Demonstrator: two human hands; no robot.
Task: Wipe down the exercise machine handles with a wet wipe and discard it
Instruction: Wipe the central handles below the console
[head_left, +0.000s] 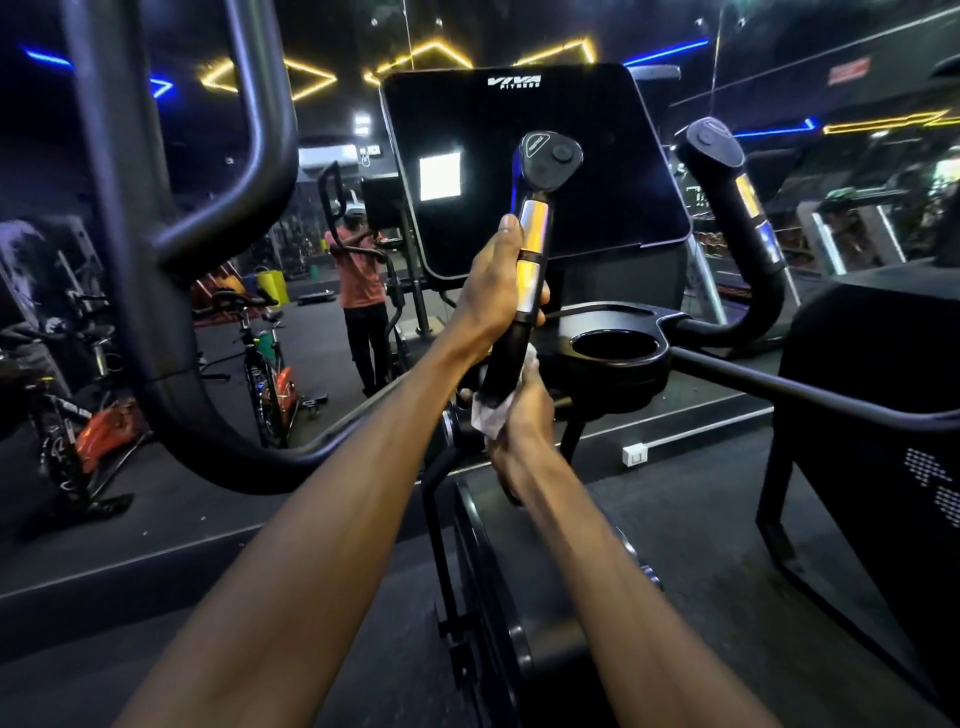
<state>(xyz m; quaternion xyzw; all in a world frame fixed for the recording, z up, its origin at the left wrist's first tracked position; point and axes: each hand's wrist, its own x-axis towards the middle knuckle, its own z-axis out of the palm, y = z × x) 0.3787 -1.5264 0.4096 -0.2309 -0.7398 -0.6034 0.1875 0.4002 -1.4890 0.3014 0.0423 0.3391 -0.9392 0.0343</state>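
The exercise machine's left handle (535, 228) rises upright in front of the black console (597, 171), with silver sensor bands and a black button cap. My left hand (493, 291) grips it around the silver bands. Lower down, my right hand (524, 410) holds a white wet wipe (491, 415) wrapped around the handle's black lower stem. The machine's right handle (737, 208) stands untouched at the right, also with silver bands.
A black cup holder (613, 348) sits between the handles. A thick curved moving arm (171, 270) fills the left foreground. A mirror ahead reflects a person in an orange shirt (358, 275) and spin bikes (265, 364). Another black machine (883, 405) stands at the right.
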